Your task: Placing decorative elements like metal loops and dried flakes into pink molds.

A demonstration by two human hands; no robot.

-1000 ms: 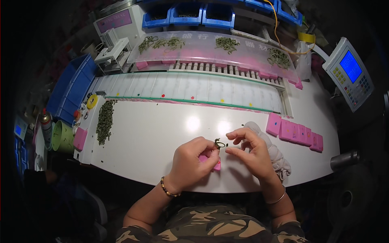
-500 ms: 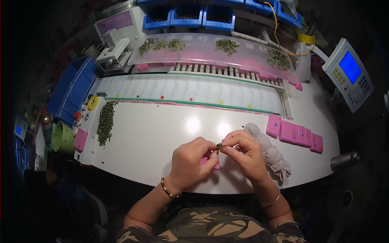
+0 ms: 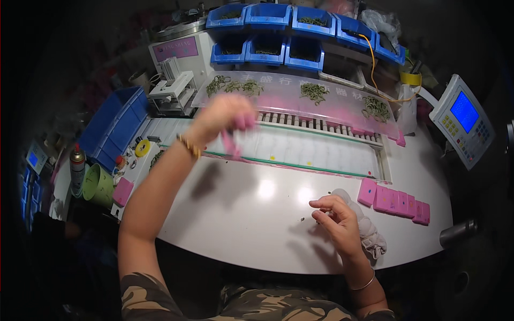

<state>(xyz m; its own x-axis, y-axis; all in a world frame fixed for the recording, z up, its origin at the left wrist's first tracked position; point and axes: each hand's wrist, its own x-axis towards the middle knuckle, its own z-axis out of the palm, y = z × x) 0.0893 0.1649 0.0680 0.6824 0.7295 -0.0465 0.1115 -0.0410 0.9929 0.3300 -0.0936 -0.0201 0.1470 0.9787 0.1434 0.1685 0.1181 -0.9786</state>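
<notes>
My left hand (image 3: 222, 115), blurred by motion, is raised over the left part of a long white strip (image 3: 305, 147) with a green edge. Its bent fingers hold a smeared pink piece (image 3: 231, 144), which looks like a soft rubber mould. Low above the table's right part is my right hand (image 3: 340, 222), fingers curved and thumb apart, with nothing visible between them. A tiny dark bit (image 3: 302, 219) lies by its fingertips. Just behind this hand is a rolled, light grey cloth (image 3: 369, 235). My left forearm hides most of a dark green heap at the left.
Pink blocks (image 3: 393, 200) stand in a row at the right, below a keypad display (image 3: 465, 119). Green ring clusters (image 3: 315, 92) lie on a translucent sheet (image 3: 284, 80) over rollers (image 3: 300, 126). Blue bins (image 3: 267, 51), a blue crate (image 3: 115, 128) and a green bucket (image 3: 98, 183) border the table.
My hands have parted; the small dark green piece they pinched no longer shows. The left swung up and left with the pink piece, the right moved slightly. The view has shifted.
</notes>
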